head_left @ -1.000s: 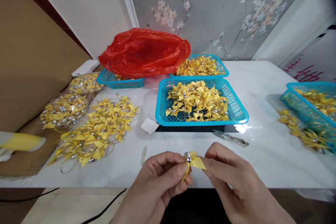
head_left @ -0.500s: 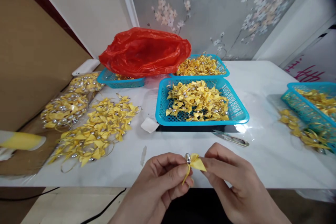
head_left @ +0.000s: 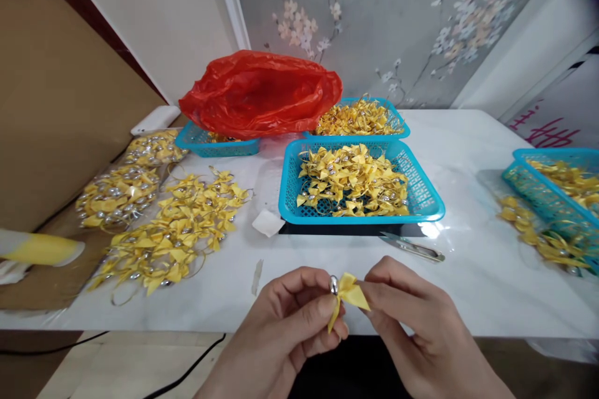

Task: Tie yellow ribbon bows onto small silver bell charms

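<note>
Both hands pinch one small yellow ribbon bow [head_left: 350, 293] with a silver bell [head_left: 334, 285] at the table's near edge. My left hand [head_left: 290, 324] grips the bell side between thumb and fingers. My right hand [head_left: 412, 318] holds the bow's right wing. A ribbon tail hangs down between the hands. Straight behind them stands a blue basket [head_left: 425, 190] filled with the same yellow bows.
Small scissors [head_left: 412, 247] lie in front of the basket. Piles of bows [head_left: 173, 230] cover the left of the white table. A red plastic bag [head_left: 259, 93] rests on a blue basket [head_left: 206, 143] at the back; another full basket [head_left: 547, 193] sits far right.
The bow and both hands have hardly moved; the bell has turned slightly between the left fingers and the view shifted a little.
</note>
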